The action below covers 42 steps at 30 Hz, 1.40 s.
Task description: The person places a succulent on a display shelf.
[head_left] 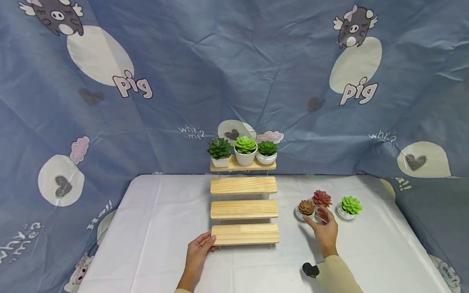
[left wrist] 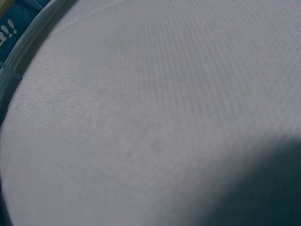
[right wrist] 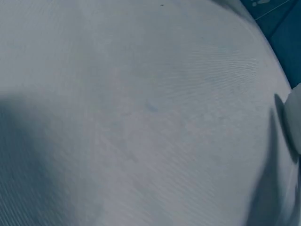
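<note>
A wooden stepped shelf [head_left: 244, 209] stands in the middle of the white table in the head view. My left hand [head_left: 199, 253] holds the left end of its lowest board, thumb near the top edge. To the right of the shelf, my right hand [head_left: 325, 231] is at a brown succulent [head_left: 306, 207] in a white pot, thumb and fingers spread apart. Just behind those fingers is a red succulent [head_left: 322, 198], its pot hidden. A bright green succulent [head_left: 350, 205] in a white pot sits further right. Neither wrist view clearly shows fingers.
The top board carries a dark green succulent [head_left: 219, 148], a light green one [head_left: 245, 145] and another green one [head_left: 267, 148], all in white pots. Blue pig-print cloth [head_left: 229, 74] rises behind the table [head_left: 155, 243] and along its sides.
</note>
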Available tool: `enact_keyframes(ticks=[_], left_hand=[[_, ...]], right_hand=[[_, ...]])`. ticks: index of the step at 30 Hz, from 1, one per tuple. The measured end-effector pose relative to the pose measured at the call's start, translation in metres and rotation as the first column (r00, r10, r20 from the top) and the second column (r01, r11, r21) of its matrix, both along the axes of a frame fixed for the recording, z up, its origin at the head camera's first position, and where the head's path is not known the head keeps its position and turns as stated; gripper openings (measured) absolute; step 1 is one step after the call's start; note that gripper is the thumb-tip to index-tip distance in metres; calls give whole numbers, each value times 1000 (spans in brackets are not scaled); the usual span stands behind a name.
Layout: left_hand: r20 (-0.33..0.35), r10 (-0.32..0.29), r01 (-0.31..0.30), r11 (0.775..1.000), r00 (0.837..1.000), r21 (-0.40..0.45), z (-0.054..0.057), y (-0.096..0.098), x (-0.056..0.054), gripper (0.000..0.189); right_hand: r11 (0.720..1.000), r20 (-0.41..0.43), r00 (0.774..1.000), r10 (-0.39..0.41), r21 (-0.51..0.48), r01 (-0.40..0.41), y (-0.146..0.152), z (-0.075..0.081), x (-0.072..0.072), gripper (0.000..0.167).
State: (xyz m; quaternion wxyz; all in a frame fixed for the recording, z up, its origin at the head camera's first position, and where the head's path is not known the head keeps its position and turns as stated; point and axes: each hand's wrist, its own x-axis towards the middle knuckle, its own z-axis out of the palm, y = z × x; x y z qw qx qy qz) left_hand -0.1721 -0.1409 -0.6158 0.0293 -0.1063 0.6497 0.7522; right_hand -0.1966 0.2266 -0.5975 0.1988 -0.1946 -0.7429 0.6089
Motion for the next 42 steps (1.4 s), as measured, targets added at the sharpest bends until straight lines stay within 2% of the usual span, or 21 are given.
enact_keyframes(ticks=[7, 12, 20, 29, 35, 42], left_hand=[[24, -14, 13, 1000, 1000, 8, -2, 4, 1, 43], [17, -16, 16, 1000, 1000, 6, -2, 5, 1, 44], [-1, -14, 14, 1000, 1000, -5, 0, 1, 3, 43], [1, -5, 5, 1000, 1000, 14, -1, 0, 1, 43], [13, -5, 5, 1000, 1000, 11, -1, -1, 0, 43], [9, -4, 4, 1000, 1000, 14, -2, -2, 0, 42]], right_hand=[[1000, 18, 1000, -10, 3, 10, 0, -8, 0, 65], [1000, 25, 1000, -5, -21, 5, -3, -10, -1, 67], [997, 89, 996, 10, -75, -4, -14, -11, -7, 73], [999, 115, 993, 38, -38, -33, -18, -10, -17, 74], [999, 143, 989, 31, 15, -33, -18, -8, -17, 68], [997, 127, 991, 53, 43, -59, -13, -12, -19, 66]])
